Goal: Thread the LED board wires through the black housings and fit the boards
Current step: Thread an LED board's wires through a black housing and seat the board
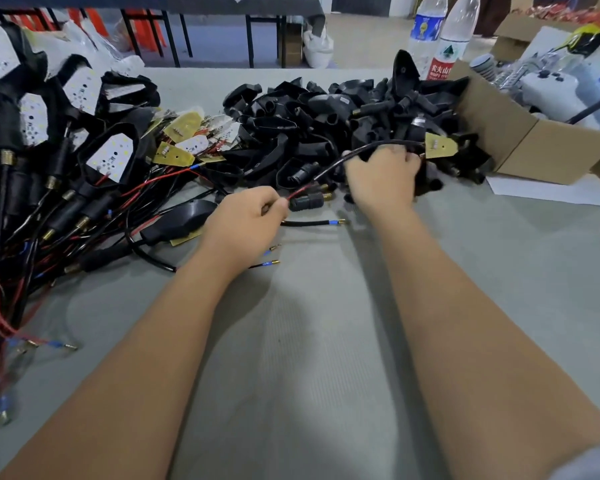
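A yellow-backed LED board (440, 145) with red and black wires (329, 168) is held over the heap of black housings (326, 119). The wire end is pinched by the left hand (246, 220); a black housing (426, 178) is gripped by the right hand (381, 174) just beside the board.

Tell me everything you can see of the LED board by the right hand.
The LED board is a small flat piece, yellowish on the side shown, with one end tapering to a point and a few small solder marks. It stands tilted over the heap of black housings, beside the cardboard box. Its sheathed wire arcs from it past the right hand to the left hand, which pinches its far end.
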